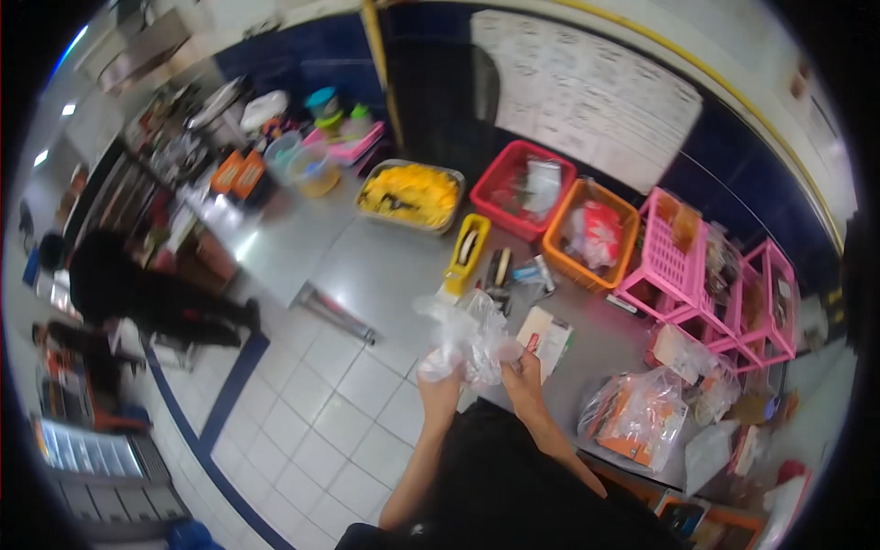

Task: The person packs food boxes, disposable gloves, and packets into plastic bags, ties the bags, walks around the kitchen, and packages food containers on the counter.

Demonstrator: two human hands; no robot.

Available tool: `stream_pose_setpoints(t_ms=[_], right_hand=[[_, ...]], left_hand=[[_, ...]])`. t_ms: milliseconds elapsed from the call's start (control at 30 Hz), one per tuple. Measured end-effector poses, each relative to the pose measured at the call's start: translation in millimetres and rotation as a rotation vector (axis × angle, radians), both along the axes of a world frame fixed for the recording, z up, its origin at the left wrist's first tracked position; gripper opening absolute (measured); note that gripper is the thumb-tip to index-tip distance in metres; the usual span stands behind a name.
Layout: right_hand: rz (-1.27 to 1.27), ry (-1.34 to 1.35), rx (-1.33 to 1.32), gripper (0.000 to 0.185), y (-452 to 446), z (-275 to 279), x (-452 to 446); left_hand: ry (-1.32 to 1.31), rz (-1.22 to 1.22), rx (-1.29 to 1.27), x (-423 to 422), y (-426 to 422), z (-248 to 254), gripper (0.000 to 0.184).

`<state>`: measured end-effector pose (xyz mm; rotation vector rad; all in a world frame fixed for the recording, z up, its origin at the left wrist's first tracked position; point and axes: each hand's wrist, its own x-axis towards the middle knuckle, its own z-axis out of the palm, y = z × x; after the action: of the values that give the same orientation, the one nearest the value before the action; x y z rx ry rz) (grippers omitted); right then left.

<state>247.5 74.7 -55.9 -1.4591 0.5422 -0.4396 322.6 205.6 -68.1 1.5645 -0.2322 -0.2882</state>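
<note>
I hold a crumpled clear plastic bag in front of me, near the edge of the steel counter. My left hand is closed on its left side, with the fingers partly covered by the film. On the other side, my right hand pinches the bag between thumb and fingers. Just beyond the bag lies a yellow tape dispenser. A white printed card or packet is on the counter close to my right hand.
A metal tray of yellow food stands at the back, beside a red basket and an orange basket. Pink racks and a bagged orange box are at right. Another person bends over at left.
</note>
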Motion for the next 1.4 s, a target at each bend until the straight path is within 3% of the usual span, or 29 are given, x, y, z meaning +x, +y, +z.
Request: stream_pose_setpoints(t_ms=[67,133,200,233,267,367,467,567,600,667,733,800,833,900,933,1000,1100,1167,1233,1267,1300,1367,1400], right_hand=[[-0.179,-0.117,-0.091,0.011,-29.7,-5.6,0.4],[-0.264,-0.161,-0.077,0.012,-60.2,-0.6,1.7],[-0.336,-0.127,0.116,0.014,-82.0,-8.2,-2.0],[-0.321,-0.042,0.102,0.026,-96.7,-46.8,-5.8],[-0.350,-0.014,0.145,0.026,-92.8,-45.1,-12.4],[-0.255,-0.001,0.200,0.049,-111.0,-22.4,-18.7],[-0.322,-0.113,0.235,0.040,-118.2,-20.9,-9.7],[-0.549,-0.034,0.229,0.030,-134.0,-29.3,-10.7],[-0.565,-0.018,0.223,0.030,-141.2,-36.1,-15.9],[-0.787,-0.004,0.136,0.021,-152.6,-52.7,-25.8],[-0.876,0.036,0.102,0.019,-163.3,-53.1,-42.5],[-0.977,0.058,0.058,0.018,-174.0,-41.1,-45.9],[-1.037,0.039,0.012,0.016,-177.7,-30.0,-47.1],[-1.105,0.023,-0.058,0.014,-185.1,-23.8,-48.7],[-1.098,-0.034,-0.008,0.012,-183.7,-27.8,-49.9],[-1.085,-0.076,0.011,0.013,-179.9,-22.0,-54.2],[-1.134,-0.197,0.037,0.027,-174.8,-14.1,-57.4],[-1.160,-0.155,0.089,0.026,-168.3,-9.0,-63.6],[-1.177,-0.125,0.159,0.025,-158.9,-15.9,-60.8],[-1.037,-0.081,0.096,0.027,-151.8,-26.7,-58.0],[-0.903,-0.028,0.036,0.029,-141.2,-32.6,-59.7],[-0.803,-0.031,-0.045,0.029,-127.0,-18.3,-50.2],[-0.850,-0.023,-0.044,0.029,-119.0,-11.4,-52.9]], left_hand=[[-0.049,0.056,-0.020,15.4,-27.1,-2.4,0.021],[0.199,0.101,-0.158,32.0,-55.1,-0.8,0.023],[0.248,0.005,-0.097,49.2,-75.1,-1.9,0.025],[0.152,-0.056,0.038,53.4,-81.1,-15.0,0.026],[0.068,-0.128,0.164,50.5,-85.5,-23.7,0.026],[0.074,-0.354,0.162,42.5,-113.3,-21.5,0.031],[0.058,-0.536,0.218,41.1,-150.4,-3.3,0.038],[-0.355,-0.745,0.221,49.2,-180.3,-8.0,0.027],[-0.340,-0.760,0.211,54.4,-188.3,-8.1,0.027],[0.168,-0.616,0.163,72.1,-210.1,-2.8,0.026],[0.007,-0.556,0.315,94.9,-240.7,11.9,0.020],[-0.429,-0.386,0.251,113.3,-275.1,2.4,0.018],[-0.429,-0.399,0.242,120.1,-296.4,1.5,0.018],[-0.905,-0.449,0.214,128.6,-341.6,-2.0,0.014],[-0.893,-0.448,0.198,137.3,-361.9,-27.4,0.014],[-1.138,-0.889,0.882,147.2,-397.9,-89.3,0.021],[-1.033,-0.939,0.831,117.5,-403.0,-40.6,0.027],[-0.998,-0.711,0.452,90.1,-373.1,0.9,0.033],[-0.783,-0.914,0.344,73.1,-326.7,30.1,0.036],[-0.542,-1.046,0.269,58.7,-302.6,41.8,0.032],[-0.281,-1.171,0.202,39.8,-279.0,46.3,0.028],[-0.098,-1.127,0.126,6.9,-241.3,39.8,0.023],[-0.196,-1.109,0.282,7.9,-221.2,23.5,0.020]])
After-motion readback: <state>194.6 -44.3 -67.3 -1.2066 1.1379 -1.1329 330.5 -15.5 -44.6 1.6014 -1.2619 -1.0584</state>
